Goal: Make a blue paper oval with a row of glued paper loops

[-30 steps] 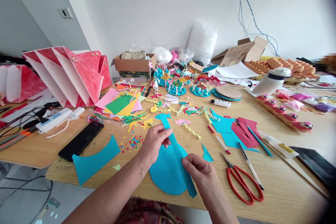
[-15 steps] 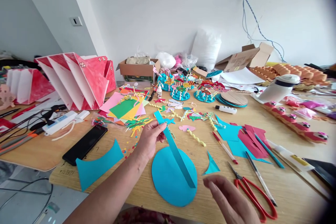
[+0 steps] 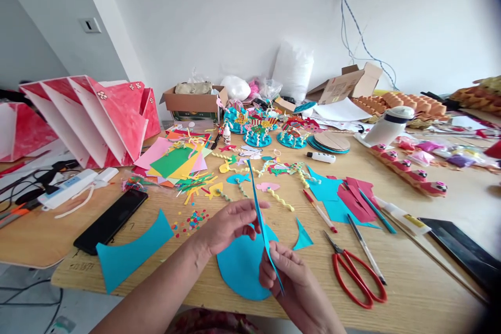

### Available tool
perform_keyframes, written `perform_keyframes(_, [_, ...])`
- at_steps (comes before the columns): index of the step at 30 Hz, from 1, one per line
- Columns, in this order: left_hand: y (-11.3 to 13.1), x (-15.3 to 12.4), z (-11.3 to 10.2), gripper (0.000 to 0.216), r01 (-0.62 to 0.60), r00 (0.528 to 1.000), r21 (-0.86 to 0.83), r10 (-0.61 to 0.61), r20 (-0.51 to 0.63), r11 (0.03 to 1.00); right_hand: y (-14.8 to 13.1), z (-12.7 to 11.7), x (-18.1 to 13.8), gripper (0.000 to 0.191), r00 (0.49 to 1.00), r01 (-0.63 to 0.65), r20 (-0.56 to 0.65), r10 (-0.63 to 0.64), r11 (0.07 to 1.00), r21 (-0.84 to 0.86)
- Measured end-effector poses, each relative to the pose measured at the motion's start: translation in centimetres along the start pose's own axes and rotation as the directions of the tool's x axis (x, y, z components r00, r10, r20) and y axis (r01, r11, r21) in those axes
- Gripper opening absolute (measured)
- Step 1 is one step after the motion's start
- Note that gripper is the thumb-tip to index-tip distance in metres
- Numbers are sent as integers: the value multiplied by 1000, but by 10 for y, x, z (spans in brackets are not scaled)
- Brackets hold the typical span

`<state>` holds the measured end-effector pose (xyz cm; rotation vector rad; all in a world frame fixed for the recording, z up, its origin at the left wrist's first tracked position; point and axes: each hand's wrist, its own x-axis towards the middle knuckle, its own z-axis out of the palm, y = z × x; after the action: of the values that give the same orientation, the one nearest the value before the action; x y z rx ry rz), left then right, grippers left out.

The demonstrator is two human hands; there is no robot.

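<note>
A long blue paper strip (image 3: 258, 207) stands on edge between both hands, its top end rising toward the table's middle. My left hand (image 3: 230, 225) pinches the strip about halfway up. My right hand (image 3: 287, 277) is closed on the strip's lower end near the table's front edge. Beneath the hands a blue paper disc (image 3: 237, 269) lies flat on the wooden table (image 3: 415, 292). A small blue triangular offcut (image 3: 302, 236) rests just right of the strip.
Red scissors (image 3: 354, 276), pens and a red pencil (image 3: 320, 211) lie to the right. A curved blue paper piece (image 3: 129, 250) and a black phone (image 3: 111, 214) sit to the left. Coloured paper sheets, scraps, glue bottle and finished blue crafts crowd the middle; boxes line the back.
My right hand came back up and took the lower end of the strip. The strip turned edge-on and both hands drew closer together over the disc.
</note>
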<state>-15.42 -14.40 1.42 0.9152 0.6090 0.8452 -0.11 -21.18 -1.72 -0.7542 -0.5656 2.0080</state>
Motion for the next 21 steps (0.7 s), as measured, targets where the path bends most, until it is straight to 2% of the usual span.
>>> perform_keyframes(2, [-6,-1,0,25,6,1000,36,-6,-9,999,3,1,1,27,997,-47,61,43,997,61])
perform_keyframes(4, [-9,0,2,23,-10,997,61,15,-71,998,3,1,1,29,998,-46,49,45,999,16])
perform_keyframes(7, [-8,2,4,22,-42,978,101,62,-199,994,-4,1,0,40,989,68,-104,-102,954,-291])
perform_keyframes(9, [-5,3,7,22,-64,962,145,100,-255,987,-11,1,-1,40,952,129,-170,-256,834,-536])
perform_keyframes(11, [-3,2,10,21,-79,952,178,127,-279,981,-17,1,1,39,911,157,-182,-371,719,-677])
perform_keyframes(13, [-3,1,13,21,-83,950,176,131,-284,981,-18,2,4,41,895,158,-190,-403,686,-711])
perform_keyframes(18, [-10,-2,16,22,-20,974,254,75,-213,967,-15,7,11,41,904,152,-183,-386,691,-706])
perform_keyframes(21, [-13,-2,15,23,4,969,303,71,-236,953,-20,-5,-1,39,885,149,-139,-444,554,-819])
